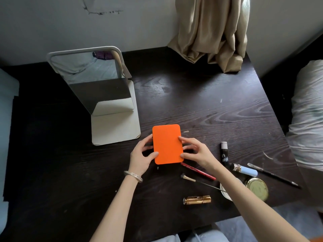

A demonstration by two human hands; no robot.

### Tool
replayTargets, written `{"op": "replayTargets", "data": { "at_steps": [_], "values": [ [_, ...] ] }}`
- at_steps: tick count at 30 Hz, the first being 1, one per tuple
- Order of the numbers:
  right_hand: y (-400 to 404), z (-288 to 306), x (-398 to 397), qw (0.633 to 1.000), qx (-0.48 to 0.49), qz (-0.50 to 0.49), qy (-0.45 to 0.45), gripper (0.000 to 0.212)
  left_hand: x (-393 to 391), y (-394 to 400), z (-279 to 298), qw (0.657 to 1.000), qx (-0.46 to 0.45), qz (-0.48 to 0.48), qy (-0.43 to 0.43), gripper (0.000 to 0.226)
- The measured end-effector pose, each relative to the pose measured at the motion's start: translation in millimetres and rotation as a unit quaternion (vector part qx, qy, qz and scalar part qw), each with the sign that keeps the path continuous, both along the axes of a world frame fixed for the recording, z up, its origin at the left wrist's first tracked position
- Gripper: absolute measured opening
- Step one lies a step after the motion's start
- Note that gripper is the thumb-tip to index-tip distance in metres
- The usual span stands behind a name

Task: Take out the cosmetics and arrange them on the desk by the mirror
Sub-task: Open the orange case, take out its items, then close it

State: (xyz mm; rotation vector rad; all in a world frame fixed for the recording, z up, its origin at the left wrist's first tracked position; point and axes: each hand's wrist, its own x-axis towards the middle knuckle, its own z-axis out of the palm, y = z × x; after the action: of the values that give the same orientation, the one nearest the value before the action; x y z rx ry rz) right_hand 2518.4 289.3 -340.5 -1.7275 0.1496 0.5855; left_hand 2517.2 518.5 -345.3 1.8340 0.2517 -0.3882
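An orange rectangular palette case point(167, 144) is held flat just above the dark wooden desk point(201, 105), right of the standing mirror's white base point(115, 130). My left hand point(142, 156) pinches its left edge and my right hand point(196, 152) pinches its right edge. To the right lie a red pencil point(198, 171), a small brush point(201, 183), a gold lipstick point(197, 199), a black-and-white tube point(224, 151), a blue-capped tube point(244, 169), a black pencil point(272, 174) and a gold round tin point(257, 188).
A beige curtain point(213, 32) hangs onto the desk's far right corner. A white pillow or bedding point(307, 119) lies past the right edge. The mirror point(92, 79) leans back at the left.
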Motion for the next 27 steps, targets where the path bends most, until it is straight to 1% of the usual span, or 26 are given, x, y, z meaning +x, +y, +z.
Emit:
{"op": "replayTargets", "data": {
  "at_steps": [2, 4, 6, 7, 11, 17, 20, 22, 25, 27],
  "values": [
    [0, 0, 1, 1.0, 0.004, 0.003, 0.003, 0.062, -3, 0, 2, 1.0, 0.003, -0.001, -0.003, 0.066],
    [-1, 1, 1, 1.0, 0.02, 0.001, 0.009, 0.065, -10, 2, 2, 0.999, -0.042, 0.0, 0.012, 0.069],
    [-1, 2, 1, 0.999, 0.042, -0.009, 0.02, 0.069, -17, 4, -1, 0.995, -0.095, -0.012, 0.033, 0.077],
    [-1, 3, 1, 0.998, 0.053, -0.014, 0.022, 0.07, -18, 4, -2, 0.994, -0.103, -0.021, 0.037, 0.081],
    [2, 2, 14, 0.998, 0.058, -0.031, 0.017, 0.071, -4, -4, -3, 0.994, -0.104, -0.029, 0.031, 0.088],
    [2, 10, 65, 0.997, 0.042, -0.053, -0.032, 0.074, 57, -17, 4, 0.995, -0.098, -0.031, -0.016, 0.083],
    [-1, 16, 104, 0.997, 0.014, -0.045, -0.063, 0.077, 97, -25, 11, 0.995, -0.086, -0.024, -0.039, 0.082],
    [-3, 19, 129, 0.996, -0.008, -0.038, -0.076, 0.075, 122, -29, 13, 0.996, -0.072, -0.02, -0.043, 0.08],
    [-4, 17, 157, 0.995, -0.061, -0.036, -0.073, 0.065, 148, -35, 9, 0.997, -0.061, -0.008, -0.041, 0.072],
    [-3, 12, 169, 0.99, -0.112, -0.025, -0.088, 0.059, 158, -38, 4, 0.998, -0.041, 0.002, -0.041, 0.064]
  ]
}}
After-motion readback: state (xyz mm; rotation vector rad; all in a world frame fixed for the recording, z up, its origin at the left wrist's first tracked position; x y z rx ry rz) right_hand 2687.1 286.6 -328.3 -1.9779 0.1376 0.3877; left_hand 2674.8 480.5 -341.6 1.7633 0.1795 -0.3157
